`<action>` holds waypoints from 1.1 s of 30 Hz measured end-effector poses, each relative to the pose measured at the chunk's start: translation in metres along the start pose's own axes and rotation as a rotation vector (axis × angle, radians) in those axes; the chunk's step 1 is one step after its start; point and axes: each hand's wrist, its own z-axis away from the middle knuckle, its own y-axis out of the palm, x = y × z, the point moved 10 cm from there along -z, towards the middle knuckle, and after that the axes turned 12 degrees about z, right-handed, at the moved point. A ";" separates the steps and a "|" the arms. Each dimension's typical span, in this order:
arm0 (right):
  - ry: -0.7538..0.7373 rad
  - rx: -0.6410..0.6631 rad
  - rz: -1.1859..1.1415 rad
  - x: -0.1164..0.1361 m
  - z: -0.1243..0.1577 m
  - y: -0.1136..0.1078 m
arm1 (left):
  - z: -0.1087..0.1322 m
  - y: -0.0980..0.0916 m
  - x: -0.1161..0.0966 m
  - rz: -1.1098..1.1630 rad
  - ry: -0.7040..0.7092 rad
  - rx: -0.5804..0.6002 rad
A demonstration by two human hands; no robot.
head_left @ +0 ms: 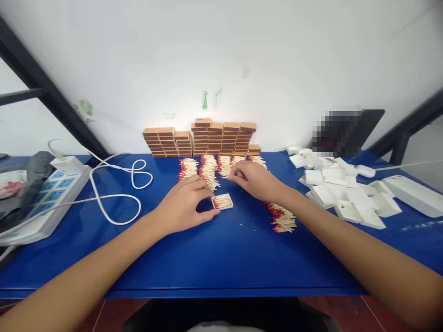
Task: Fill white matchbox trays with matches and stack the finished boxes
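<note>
A small white matchbox tray (pixel 226 206) lies on the blue table with red-tipped matches (pixel 221 202) inside. My left hand (pixel 187 203) holds the tray at its left end, thumb along the near side and fingers at the far side. Just beyond and to the right, my right hand (pixel 254 177) is closed in a pinch, low by the loose matches. Whatever is between its fingertips is too small to make out. Loose piles of matches (pixel 209 173) lie in a row behind the tray. Another pile (pixel 282 217) sits beside my right forearm, partly covered by it.
Brown matchboxes (pixel 221 138) are stacked against the wall. White empty trays (pixel 346 184) are heaped at the right, near a white box (pixel 415 193) and a dark panel (pixel 367 131). At the left are a power strip (pixel 64 198) and a looping white cable (pixel 100 203).
</note>
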 end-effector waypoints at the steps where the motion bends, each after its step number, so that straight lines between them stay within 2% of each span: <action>1: -0.012 0.017 -0.034 0.003 0.003 -0.003 | 0.000 0.000 0.000 0.001 -0.002 -0.001; 5: -0.138 0.165 -0.117 0.031 0.020 0.004 | 0.001 0.001 0.001 0.002 -0.002 0.007; 8: -0.198 0.159 -0.092 0.047 0.027 0.007 | 0.001 0.002 0.002 0.005 -0.017 0.019; 10: -0.209 0.131 -0.098 0.049 0.027 0.007 | 0.001 0.002 0.003 0.006 -0.020 0.018; 13: -0.152 0.037 -0.123 0.035 0.019 0.000 | 0.001 0.002 0.002 0.007 -0.010 0.009; 17: -0.061 -0.108 -0.045 0.007 0.003 -0.008 | 0.001 0.002 0.000 0.014 0.000 0.001; 24: -0.061 -0.089 0.064 -0.007 -0.009 0.009 | 0.000 0.002 0.003 0.000 -0.017 0.014; 33: -0.042 -0.132 0.122 -0.008 -0.009 0.010 | 0.002 0.002 0.001 -0.001 -0.003 0.003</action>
